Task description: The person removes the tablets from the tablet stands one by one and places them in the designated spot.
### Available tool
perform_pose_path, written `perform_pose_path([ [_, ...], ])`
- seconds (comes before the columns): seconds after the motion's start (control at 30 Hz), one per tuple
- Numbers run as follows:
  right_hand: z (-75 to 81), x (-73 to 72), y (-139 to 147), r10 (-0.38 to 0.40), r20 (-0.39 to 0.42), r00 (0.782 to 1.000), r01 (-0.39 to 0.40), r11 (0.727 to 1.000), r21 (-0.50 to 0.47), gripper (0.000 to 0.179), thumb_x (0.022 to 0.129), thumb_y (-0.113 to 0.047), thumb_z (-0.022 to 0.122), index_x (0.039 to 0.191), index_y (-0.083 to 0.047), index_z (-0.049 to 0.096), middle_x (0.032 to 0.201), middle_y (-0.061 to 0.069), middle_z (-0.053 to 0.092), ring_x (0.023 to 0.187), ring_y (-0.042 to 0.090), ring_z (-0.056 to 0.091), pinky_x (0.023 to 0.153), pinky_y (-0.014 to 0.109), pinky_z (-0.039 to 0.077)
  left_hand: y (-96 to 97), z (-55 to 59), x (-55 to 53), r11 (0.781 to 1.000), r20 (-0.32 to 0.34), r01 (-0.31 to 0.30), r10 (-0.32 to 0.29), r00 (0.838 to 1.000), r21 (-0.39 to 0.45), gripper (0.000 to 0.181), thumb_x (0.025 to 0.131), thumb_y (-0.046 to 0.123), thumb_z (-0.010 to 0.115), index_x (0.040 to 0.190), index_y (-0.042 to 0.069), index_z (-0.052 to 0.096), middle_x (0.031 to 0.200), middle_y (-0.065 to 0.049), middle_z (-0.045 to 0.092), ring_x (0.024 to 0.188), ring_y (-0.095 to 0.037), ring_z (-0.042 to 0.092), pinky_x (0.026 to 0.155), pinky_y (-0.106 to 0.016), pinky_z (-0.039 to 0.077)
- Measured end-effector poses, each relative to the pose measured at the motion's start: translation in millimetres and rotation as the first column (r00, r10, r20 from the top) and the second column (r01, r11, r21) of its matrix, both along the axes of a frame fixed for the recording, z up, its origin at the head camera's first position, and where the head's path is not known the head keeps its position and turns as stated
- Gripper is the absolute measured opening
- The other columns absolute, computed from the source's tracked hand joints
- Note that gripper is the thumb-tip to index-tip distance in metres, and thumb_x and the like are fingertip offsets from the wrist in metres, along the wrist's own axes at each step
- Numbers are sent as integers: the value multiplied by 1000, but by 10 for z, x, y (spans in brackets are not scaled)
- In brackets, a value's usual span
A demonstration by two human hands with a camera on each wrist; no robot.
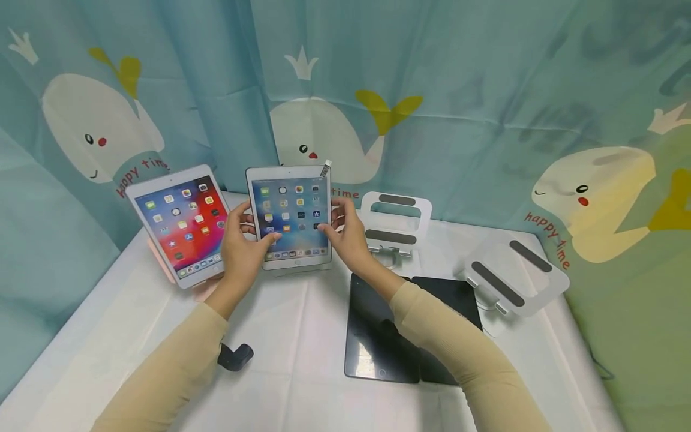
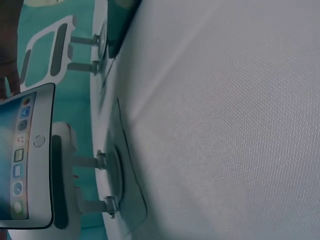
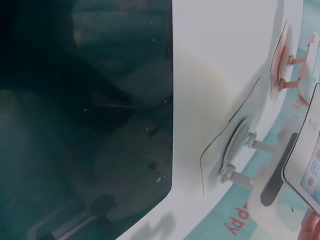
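Note:
Both hands hold a white-framed tablet [image 1: 294,219] upright, its lit screen showing rows of app icons. My left hand [image 1: 240,246] grips its left edge, thumb over the front and fingers at the side. On the opposite edge, my right hand [image 1: 348,234] grips it in the same way, its thumb near the lower screen. A small printed tab [image 1: 326,169] sticks up at the top right corner. Close behind the tablet stands a white tablet stand [image 2: 62,190], with hinged legs on a flat base [image 2: 127,185]; the tablet hides most of it from the head view.
Left of the hands, another lit tablet [image 1: 180,225] leans on a pink stand [image 1: 162,261]. Two dark tablets lie flat under the right forearm, one at the left [image 1: 378,342]. White stands [image 1: 396,219] [image 1: 518,276] rise at the right. A black object [image 1: 236,358] lies near the left sleeve.

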State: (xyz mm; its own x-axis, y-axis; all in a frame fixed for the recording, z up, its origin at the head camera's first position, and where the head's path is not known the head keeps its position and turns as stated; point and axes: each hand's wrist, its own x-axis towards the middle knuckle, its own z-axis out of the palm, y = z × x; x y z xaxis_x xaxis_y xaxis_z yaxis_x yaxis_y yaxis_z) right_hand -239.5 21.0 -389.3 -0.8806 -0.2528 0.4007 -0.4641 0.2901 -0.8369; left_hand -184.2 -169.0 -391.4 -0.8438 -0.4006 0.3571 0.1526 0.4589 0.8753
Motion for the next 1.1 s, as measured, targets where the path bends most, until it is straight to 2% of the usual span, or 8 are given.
perform_pose_path([
  [0.1,33,58,39,-1,16,1000,1,1000,4,46,84,-3,69,122,-2,43,93,13,52,77,22,52,66,26,43,4,42,68,1000,20,17,-16,1000,-24,70,76,9,79,136,8,42,111,-14,49,92,-20,48,79,-37,45],
  [0.3,80,153,146,7,62,998,-9,999,38,48,82,-4,71,121,-3,44,91,12,53,75,21,54,61,23,44,9,104,169,994,83,60,-52,995,-90,74,76,12,79,138,7,40,111,-14,50,93,-23,49,78,-33,43],
  [0.57,78,320,256,28,177,984,-34,999,34,49,80,-3,73,119,-1,43,90,11,52,72,17,54,56,25,53,26,126,294,987,232,131,-106,967,-95,77,77,17,79,141,9,37,111,-12,49,95,-22,50,75,-27,45],
  [0.83,28,509,320,64,266,962,-54,998,-44,49,78,2,73,117,2,43,90,12,53,69,14,54,56,29,56,15,123,440,974,271,199,-163,949,-112,78,75,15,81,139,5,37,108,-13,51,91,-22,50,71,-23,44],
  [0.93,26,581,335,83,307,948,-63,995,-75,50,78,4,72,118,2,43,90,12,52,69,14,53,56,32,57,5,127,483,968,309,220,-174,935,-119,78,75,14,81,139,4,37,107,-12,50,90,-22,49,69,-21,44],
  [1.1,-9,667,341,88,369,925,-61,995,-85,50,78,4,72,118,3,42,92,13,53,67,11,55,56,34,57,-7,105,538,964,393,241,-181,902,-110,81,75,17,80,141,5,35,108,-11,48,92,-22,48,67,-21,46],
])
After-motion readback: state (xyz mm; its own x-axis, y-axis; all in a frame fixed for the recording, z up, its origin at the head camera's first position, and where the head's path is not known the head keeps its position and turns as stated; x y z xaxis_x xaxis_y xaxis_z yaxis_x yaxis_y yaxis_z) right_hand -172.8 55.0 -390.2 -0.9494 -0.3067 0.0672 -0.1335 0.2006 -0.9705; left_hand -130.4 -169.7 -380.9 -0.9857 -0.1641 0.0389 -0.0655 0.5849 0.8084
